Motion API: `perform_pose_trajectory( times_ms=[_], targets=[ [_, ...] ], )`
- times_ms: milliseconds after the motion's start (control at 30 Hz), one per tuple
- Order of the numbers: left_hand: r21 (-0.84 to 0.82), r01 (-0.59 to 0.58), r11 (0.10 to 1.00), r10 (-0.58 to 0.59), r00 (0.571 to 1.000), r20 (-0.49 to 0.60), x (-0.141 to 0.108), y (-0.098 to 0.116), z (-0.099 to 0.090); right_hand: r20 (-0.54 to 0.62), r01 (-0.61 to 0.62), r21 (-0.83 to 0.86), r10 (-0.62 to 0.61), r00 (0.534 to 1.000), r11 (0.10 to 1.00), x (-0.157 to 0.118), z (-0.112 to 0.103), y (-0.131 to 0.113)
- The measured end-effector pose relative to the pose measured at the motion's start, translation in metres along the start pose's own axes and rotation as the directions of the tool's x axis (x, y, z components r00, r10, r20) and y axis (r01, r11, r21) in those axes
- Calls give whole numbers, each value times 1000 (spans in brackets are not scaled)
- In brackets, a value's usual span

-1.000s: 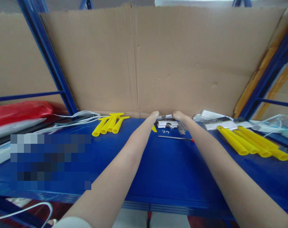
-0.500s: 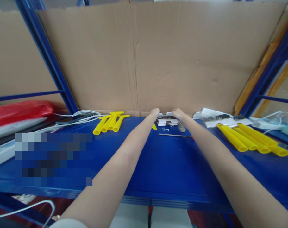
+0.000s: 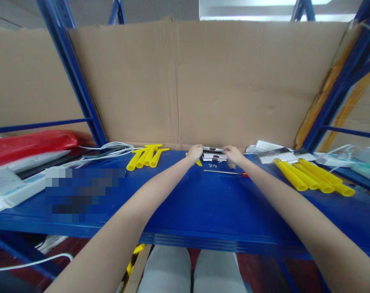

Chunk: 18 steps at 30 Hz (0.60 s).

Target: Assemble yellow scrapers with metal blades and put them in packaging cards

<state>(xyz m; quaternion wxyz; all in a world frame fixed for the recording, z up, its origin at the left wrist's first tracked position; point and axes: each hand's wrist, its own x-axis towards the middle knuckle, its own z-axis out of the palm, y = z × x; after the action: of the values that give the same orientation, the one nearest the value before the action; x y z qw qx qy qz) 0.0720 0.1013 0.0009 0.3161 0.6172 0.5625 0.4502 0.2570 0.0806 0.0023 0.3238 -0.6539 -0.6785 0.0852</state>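
Both of my arms reach to the back of the blue shelf, near the cardboard wall. My left hand [image 3: 196,151] closes on the left end of a white printed card [image 3: 213,149], and my right hand [image 3: 232,153] grips its right end. A second white card with a dark rounded patch [image 3: 214,157] lies just in front. Small pale pieces [image 3: 212,165] are scattered nearer to me, with a red-handled screwdriver [image 3: 226,172] in front of them. A small clear bag [image 3: 231,165] is partly under my right hand. A yellow piece [image 3: 199,162] shows beside my left hand.
Yellow tubes with flared ends [image 3: 148,156] lie at the left, beside white cables [image 3: 118,147]. More yellow tubes [image 3: 313,176] rest at the right with printed cards [image 3: 278,155]. A red bag [image 3: 32,144] sits far left. Cardboard [image 3: 233,81] closes off the back.
The view has tipped up and back slightly. The held card now shows as a thinner strip, and my hands sit a little further apart around it.
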Motion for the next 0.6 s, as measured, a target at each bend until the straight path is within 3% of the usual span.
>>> perform_pose_trajectory(
  times_ms=[67, 167, 600],
  targets=[
    [216, -60, 975, 61, 998, 6, -13, 2, -3, 24, 31, -36, -30, 999, 999, -8, -1, 1],
    [377, -54, 925, 42, 998, 41, -25, 6, -5, 35, 53, -77, -51, 998, 996, -16, -2, 1],
    [583, -124, 803, 47, 988, 146, -37, 11, -6, 60, 52, -118, -45, 997, 992, -23, 1, 5]
  ],
)
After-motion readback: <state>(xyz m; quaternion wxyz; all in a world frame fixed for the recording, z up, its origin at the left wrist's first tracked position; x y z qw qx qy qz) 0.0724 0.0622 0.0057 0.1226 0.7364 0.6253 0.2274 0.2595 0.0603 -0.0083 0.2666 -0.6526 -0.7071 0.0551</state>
